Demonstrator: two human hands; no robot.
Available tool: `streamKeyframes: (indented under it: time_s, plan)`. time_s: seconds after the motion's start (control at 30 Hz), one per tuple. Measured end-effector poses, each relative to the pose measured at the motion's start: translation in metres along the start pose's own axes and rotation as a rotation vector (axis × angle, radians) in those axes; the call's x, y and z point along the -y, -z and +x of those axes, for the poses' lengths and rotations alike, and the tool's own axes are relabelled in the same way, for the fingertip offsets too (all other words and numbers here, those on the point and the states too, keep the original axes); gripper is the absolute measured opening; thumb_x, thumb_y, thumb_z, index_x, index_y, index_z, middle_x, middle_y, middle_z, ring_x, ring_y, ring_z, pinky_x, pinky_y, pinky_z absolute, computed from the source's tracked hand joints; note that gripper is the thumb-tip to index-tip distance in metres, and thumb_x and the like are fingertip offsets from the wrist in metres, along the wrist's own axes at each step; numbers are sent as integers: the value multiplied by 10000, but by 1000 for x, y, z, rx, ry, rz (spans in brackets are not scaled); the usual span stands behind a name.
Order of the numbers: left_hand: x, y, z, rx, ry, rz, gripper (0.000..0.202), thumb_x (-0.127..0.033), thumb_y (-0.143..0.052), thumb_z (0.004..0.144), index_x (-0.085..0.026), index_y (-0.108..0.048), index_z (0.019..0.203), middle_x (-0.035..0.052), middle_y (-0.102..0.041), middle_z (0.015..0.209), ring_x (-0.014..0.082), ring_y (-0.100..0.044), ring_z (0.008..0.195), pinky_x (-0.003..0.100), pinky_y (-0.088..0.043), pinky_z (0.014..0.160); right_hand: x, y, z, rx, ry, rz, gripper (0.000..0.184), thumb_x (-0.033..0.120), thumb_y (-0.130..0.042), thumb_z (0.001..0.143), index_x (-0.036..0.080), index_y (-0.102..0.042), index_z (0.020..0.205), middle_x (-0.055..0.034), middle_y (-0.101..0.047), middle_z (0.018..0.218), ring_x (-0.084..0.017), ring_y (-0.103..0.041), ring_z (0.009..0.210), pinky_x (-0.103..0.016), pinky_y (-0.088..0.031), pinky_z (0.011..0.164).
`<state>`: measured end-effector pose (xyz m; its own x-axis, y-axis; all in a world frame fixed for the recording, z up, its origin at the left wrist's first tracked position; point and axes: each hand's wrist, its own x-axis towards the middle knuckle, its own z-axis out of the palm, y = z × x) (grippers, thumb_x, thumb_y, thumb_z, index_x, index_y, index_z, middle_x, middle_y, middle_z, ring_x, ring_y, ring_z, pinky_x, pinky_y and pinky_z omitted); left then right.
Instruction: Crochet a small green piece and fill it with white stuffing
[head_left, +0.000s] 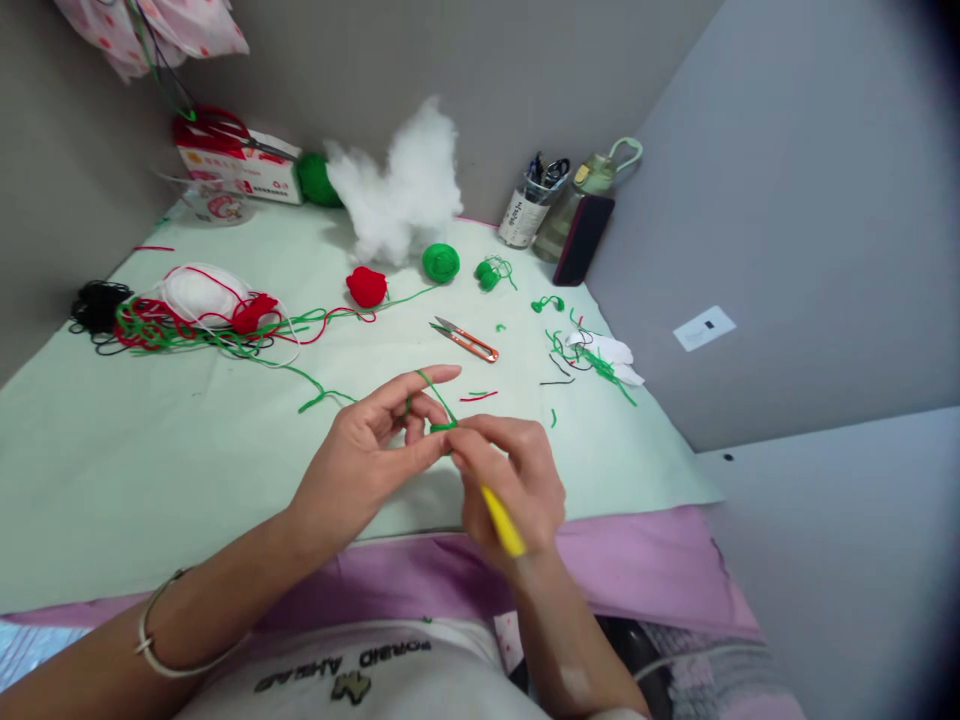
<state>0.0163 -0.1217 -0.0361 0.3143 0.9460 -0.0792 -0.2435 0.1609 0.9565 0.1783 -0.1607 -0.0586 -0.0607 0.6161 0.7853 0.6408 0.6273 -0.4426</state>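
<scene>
My left hand (375, 430) pinches a small piece of green crochet work (442, 427) between thumb and fingers. Green yarn (437, 390) runs over its raised index finger and around a lower finger. My right hand (510, 470) is closed on a crochet hook with a yellow handle (502, 522); the hook's tip is hidden at the green piece, where both hands meet. Beyond them lie orange-handled thread snips (469, 343) with their blades pointing left. A green yarn ball (441, 263) and a red yarn ball (367, 287) sit farther back on the pale cloth.
At left lies a tangle of green, red and black yarn around a white yarn ball (204, 295). White stuffing (405, 190) stands at the back. Yarn scraps (600, 365) lie at right, below a phone (583, 240), a pen cup (523, 215) and a bottle (559, 225). Grey partitions enclose the table.
</scene>
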Motion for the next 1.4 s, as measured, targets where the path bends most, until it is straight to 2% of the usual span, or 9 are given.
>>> streamKeyframes:
  time_s: [0.1, 0.2, 0.33, 0.53, 0.67, 0.8, 1.0, 1.23, 1.4]
  plan:
    - [0, -1, 1, 102, 194, -216, 529, -318, -841, 818, -238, -726, 1328, -30, -545, 747, 90, -381, 618, 225, -400, 622, -3, -4, -2, -71, 7, -1, 374, 135, -650, 951, 372, -722, 1231, -53, -758, 1087, -217, -715, 963, -385, -603, 771]
    - [-2, 1, 3, 144, 281, -322, 471, -314, -835, 826, -211, -757, 1280, -52, -468, 696, 65, -206, 561, 206, -297, 525, -4, -3, 4, -152, -231, 327, 252, 189, -563, 1013, 314, -760, 1107, -46, -762, 972, -196, -693, 817, -389, -579, 715]
    - [-4, 2, 3, 152, 197, -265, 426, -291, -839, 822, -251, -778, 1242, -9, -559, 810, 88, -394, 661, 198, -322, 552, -4, -3, 12, -190, -436, 631, 197, 283, -581, 1022, 268, -767, 962, -40, -751, 864, -185, -663, 755, -352, -539, 642]
    - [3, -1, 2, 41, 77, -125, 414, -280, -855, 815, -298, -784, 1222, -18, -618, 861, 86, -418, 653, 217, -367, 606, 0, -7, 5, -93, -317, 379, 238, 185, -590, 1004, 318, -767, 1094, -35, -768, 969, -197, -705, 861, -384, -595, 748]
    - [2, -2, 4, 101, 213, -286, 360, -296, -831, 830, -250, -804, 1186, -27, -595, 779, 51, -292, 541, 210, -323, 530, -1, -6, -2, -53, -95, 88, 383, 125, -647, 953, 379, -746, 1222, -55, -755, 1164, -224, -716, 1001, -410, -605, 834]
    - [-2, 0, 8, 130, 314, -429, 250, -273, -849, 801, -182, -848, 1034, -66, -464, 672, 14, -131, 497, 169, -307, 493, -4, -3, 5, -181, -322, 425, 269, 157, -578, 1007, 311, -778, 1100, -34, -755, 946, -166, -678, 786, -347, -576, 711]
    - [2, 0, 5, 116, 128, -218, 322, -238, -827, 844, -287, -814, 1162, 6, -670, 891, 89, -561, 791, 172, -470, 750, -2, -6, 11, -102, -412, 632, 181, 222, -629, 999, 285, -798, 1011, -36, -774, 959, -190, -697, 928, -353, -562, 781]
    - [0, 10, 1, 175, 80, -66, 372, -300, -839, 839, -347, -794, 1205, -5, -601, 936, 125, -571, 895, 222, -474, 830, -9, -3, 11, -148, -644, 864, 174, 294, -626, 1010, 261, -783, 942, -14, -756, 907, -121, -647, 737, -275, -524, 677]
    - [-5, 9, 1, 165, 60, 32, 340, -294, -829, 846, -369, -795, 1176, -27, -584, 896, 106, -568, 848, 211, -472, 801, -10, -1, 14, -113, -611, 854, 196, 315, -603, 1021, 236, -753, 922, -23, -750, 876, -138, -655, 750, -286, -536, 688]
